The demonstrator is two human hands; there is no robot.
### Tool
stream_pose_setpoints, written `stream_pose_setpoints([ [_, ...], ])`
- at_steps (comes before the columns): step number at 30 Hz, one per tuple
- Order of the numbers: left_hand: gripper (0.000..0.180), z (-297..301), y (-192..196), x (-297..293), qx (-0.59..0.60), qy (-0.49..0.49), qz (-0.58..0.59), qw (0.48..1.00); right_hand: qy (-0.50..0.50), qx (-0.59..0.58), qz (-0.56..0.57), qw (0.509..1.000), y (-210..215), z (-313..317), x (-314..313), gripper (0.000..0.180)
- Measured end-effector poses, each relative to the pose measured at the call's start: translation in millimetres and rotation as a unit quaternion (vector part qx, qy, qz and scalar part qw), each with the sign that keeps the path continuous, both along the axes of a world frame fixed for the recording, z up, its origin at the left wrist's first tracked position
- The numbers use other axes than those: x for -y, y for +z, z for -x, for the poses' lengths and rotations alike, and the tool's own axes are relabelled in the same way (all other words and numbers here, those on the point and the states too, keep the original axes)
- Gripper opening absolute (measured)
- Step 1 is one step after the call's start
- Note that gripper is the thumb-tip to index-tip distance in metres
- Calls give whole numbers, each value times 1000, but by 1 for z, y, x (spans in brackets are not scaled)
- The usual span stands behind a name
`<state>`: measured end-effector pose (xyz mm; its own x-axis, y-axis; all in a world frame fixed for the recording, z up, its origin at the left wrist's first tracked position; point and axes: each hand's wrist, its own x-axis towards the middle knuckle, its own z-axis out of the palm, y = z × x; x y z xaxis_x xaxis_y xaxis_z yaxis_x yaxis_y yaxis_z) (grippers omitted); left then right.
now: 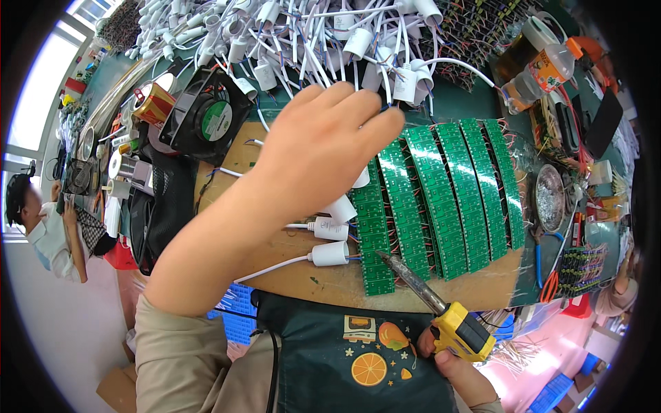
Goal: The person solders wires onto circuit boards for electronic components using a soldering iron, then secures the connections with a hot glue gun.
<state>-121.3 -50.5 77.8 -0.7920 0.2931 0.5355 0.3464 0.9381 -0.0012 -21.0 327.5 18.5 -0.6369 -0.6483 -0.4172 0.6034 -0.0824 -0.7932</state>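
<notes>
Left hand [327, 134] curled by white sockets [406, 84], can't tell its grip — right hand [463, 375] holding the yellow soldering gun [463, 332]

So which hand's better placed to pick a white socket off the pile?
Left, I'd say: left hand is up near the white sockets; right hand grips the yellow-handled soldering iron.

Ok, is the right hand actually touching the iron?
Touching. The head view shows it: the right hand grips the iron by its yellow handle, with no gap where the thumb meets it.
</notes>
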Motion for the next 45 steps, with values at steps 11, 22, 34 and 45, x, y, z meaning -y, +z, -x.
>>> stream_pose_setpoints([
  [11, 14, 13, 35, 8, -115, 78, -291, 947, -10, -35, 21, 999, -11, -6, -7, 38],
  [22, 15, -139, 12, 46, 143, 150, -681, 703, -85, -66, 34, 994, -6, 1, 5, 72],
  [34, 52, -137, 2, 9, 24, 271, -121, 955, -63, -72, 51, 994, -7, 1, 10, 75],
  [45, 43, -92, 17, -45, 159, 49, -21, 986, -92, -83, 37, 992, -7, -4, 6, 75],
])
